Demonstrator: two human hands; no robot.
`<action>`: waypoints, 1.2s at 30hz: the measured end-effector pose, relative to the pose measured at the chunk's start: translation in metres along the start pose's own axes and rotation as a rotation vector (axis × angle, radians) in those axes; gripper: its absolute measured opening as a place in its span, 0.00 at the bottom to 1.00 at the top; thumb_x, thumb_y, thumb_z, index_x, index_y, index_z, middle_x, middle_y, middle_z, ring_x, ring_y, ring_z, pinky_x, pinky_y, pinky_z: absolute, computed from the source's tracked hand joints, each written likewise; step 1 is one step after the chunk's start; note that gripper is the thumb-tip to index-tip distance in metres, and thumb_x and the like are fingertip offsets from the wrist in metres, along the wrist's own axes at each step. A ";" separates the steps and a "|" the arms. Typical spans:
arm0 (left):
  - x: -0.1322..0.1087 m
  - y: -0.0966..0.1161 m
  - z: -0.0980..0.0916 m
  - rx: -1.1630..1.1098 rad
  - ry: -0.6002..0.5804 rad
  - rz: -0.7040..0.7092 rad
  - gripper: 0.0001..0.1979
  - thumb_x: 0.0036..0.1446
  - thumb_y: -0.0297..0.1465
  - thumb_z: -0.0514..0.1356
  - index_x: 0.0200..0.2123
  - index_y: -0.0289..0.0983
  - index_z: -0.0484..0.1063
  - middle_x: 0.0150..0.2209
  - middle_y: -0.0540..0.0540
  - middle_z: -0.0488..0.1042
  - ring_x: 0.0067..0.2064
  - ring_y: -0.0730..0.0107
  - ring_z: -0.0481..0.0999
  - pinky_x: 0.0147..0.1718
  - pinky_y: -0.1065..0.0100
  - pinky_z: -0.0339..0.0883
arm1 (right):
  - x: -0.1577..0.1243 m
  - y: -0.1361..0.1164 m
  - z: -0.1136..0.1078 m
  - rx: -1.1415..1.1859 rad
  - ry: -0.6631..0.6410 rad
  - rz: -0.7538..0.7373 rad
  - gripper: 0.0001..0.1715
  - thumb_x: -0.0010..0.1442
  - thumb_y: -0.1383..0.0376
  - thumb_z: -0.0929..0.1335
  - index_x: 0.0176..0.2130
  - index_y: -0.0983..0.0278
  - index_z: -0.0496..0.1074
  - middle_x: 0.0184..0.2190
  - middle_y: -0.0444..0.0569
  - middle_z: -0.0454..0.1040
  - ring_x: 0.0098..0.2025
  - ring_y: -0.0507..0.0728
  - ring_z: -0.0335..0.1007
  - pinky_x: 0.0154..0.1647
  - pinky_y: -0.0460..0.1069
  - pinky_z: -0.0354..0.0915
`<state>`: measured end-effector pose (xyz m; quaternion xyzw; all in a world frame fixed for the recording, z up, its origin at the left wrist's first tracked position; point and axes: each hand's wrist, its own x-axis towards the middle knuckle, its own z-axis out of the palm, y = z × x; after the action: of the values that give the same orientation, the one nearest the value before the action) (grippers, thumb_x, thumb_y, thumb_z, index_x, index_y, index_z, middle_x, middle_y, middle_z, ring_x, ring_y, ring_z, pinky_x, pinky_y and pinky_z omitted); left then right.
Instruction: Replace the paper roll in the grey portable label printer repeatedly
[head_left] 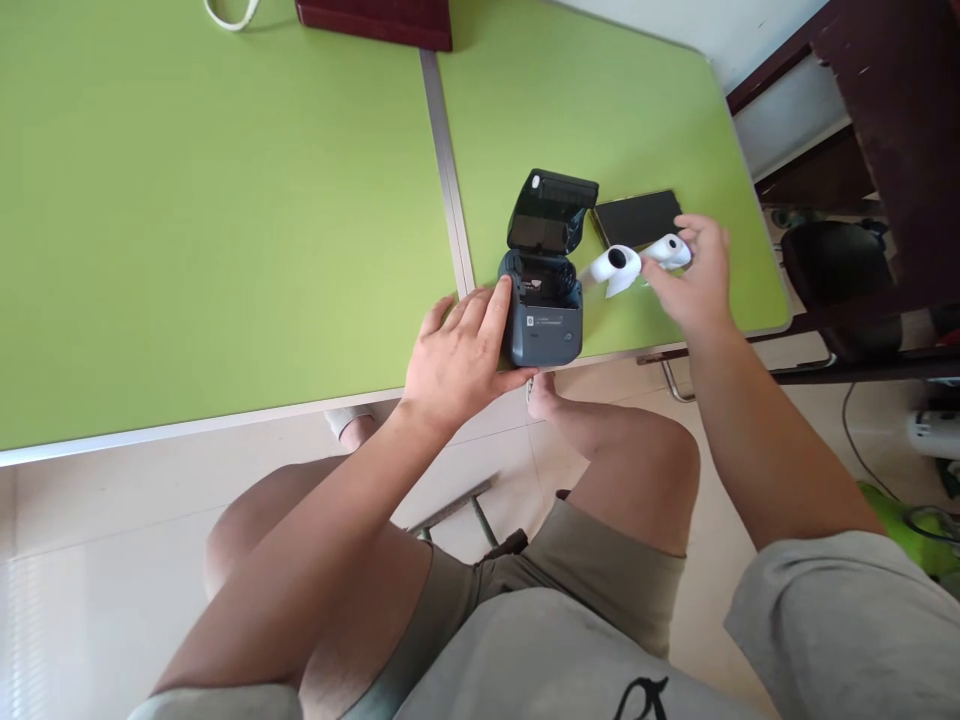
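Observation:
A dark grey label printer (546, 345) stands at the table's front edge with its lid (551, 215) raised and its inside exposed. My left hand (461, 350) grips the printer's left side, fingers along the side and thumb at the lower front. To the printer's right, a white paper roll (600, 265) lies with its loose end hanging out and its dark core facing me. Beside that is a thinner white paper roll (660, 250), and my right hand (697, 275) closes on it with thumb and fingers. The fingertips are partly hidden.
Behind the rolls lies a black smartphone (639, 218) on the green table (225, 220). A metal strip (444, 160) crosses the tabletop. At the far edge sit a dark red box (375, 20) and a white loop of cord (234, 22). Dark wooden furniture (892, 150) stands to the right.

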<state>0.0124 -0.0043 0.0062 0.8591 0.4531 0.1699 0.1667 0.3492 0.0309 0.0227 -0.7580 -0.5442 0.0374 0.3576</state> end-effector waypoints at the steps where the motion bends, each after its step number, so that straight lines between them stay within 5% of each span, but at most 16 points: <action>1: 0.000 0.000 0.000 0.003 0.004 0.000 0.54 0.58 0.52 0.70 0.76 0.29 0.53 0.70 0.28 0.69 0.69 0.43 0.72 0.72 0.49 0.57 | 0.001 0.001 0.003 0.003 -0.010 -0.006 0.35 0.47 0.74 0.78 0.55 0.67 0.74 0.56 0.67 0.72 0.56 0.66 0.73 0.61 0.60 0.65; 6: -0.001 -0.001 0.001 0.011 0.011 0.004 0.53 0.59 0.54 0.68 0.76 0.29 0.53 0.69 0.29 0.70 0.69 0.44 0.72 0.72 0.49 0.57 | 0.000 0.005 0.011 0.072 0.004 0.065 0.19 0.50 0.72 0.76 0.42 0.60 0.74 0.45 0.54 0.76 0.46 0.60 0.70 0.52 0.57 0.64; 9: -0.001 0.000 0.001 0.013 0.009 0.011 0.52 0.61 0.54 0.67 0.76 0.29 0.54 0.69 0.29 0.70 0.69 0.44 0.72 0.72 0.49 0.57 | -0.003 0.011 0.013 0.178 0.014 0.090 0.23 0.50 0.72 0.76 0.45 0.59 0.71 0.39 0.50 0.74 0.39 0.57 0.69 0.44 0.56 0.64; 14: 0.000 0.001 -0.001 0.043 -0.004 0.005 0.55 0.59 0.54 0.69 0.76 0.27 0.53 0.69 0.28 0.69 0.69 0.44 0.72 0.72 0.50 0.57 | -0.008 0.019 0.012 0.341 0.134 -0.021 0.30 0.47 0.70 0.76 0.47 0.56 0.63 0.42 0.51 0.74 0.40 0.59 0.73 0.42 0.56 0.67; 17: 0.000 0.002 -0.001 0.064 -0.015 0.000 0.54 0.59 0.54 0.69 0.76 0.27 0.53 0.69 0.29 0.69 0.69 0.44 0.72 0.73 0.50 0.57 | -0.015 -0.002 0.005 0.437 0.189 -0.241 0.27 0.46 0.66 0.77 0.45 0.58 0.67 0.40 0.52 0.78 0.38 0.60 0.75 0.39 0.56 0.68; 23: -0.001 0.001 -0.001 0.063 -0.007 0.009 0.54 0.60 0.53 0.69 0.76 0.26 0.53 0.70 0.29 0.69 0.69 0.45 0.72 0.72 0.49 0.58 | -0.044 -0.095 0.000 0.173 -0.188 -0.779 0.26 0.61 0.68 0.68 0.58 0.56 0.75 0.51 0.50 0.83 0.47 0.62 0.81 0.45 0.59 0.75; 28: 0.000 0.000 -0.001 0.044 0.009 0.025 0.54 0.59 0.53 0.70 0.75 0.26 0.54 0.69 0.29 0.70 0.68 0.45 0.73 0.71 0.47 0.60 | -0.044 -0.118 0.018 -0.127 -0.349 -0.703 0.29 0.60 0.70 0.68 0.60 0.58 0.69 0.53 0.52 0.84 0.52 0.66 0.82 0.54 0.64 0.75; 36: 0.000 0.000 -0.002 0.024 0.002 0.018 0.54 0.58 0.52 0.71 0.75 0.26 0.54 0.69 0.29 0.70 0.69 0.45 0.73 0.72 0.47 0.60 | -0.037 -0.110 0.030 -0.104 -0.441 -0.596 0.16 0.55 0.71 0.70 0.43 0.57 0.70 0.50 0.47 0.86 0.47 0.66 0.83 0.50 0.62 0.74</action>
<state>0.0113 -0.0044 0.0084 0.8649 0.4476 0.1670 0.1542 0.2329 0.0311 0.0529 -0.5573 -0.8060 0.0665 0.1881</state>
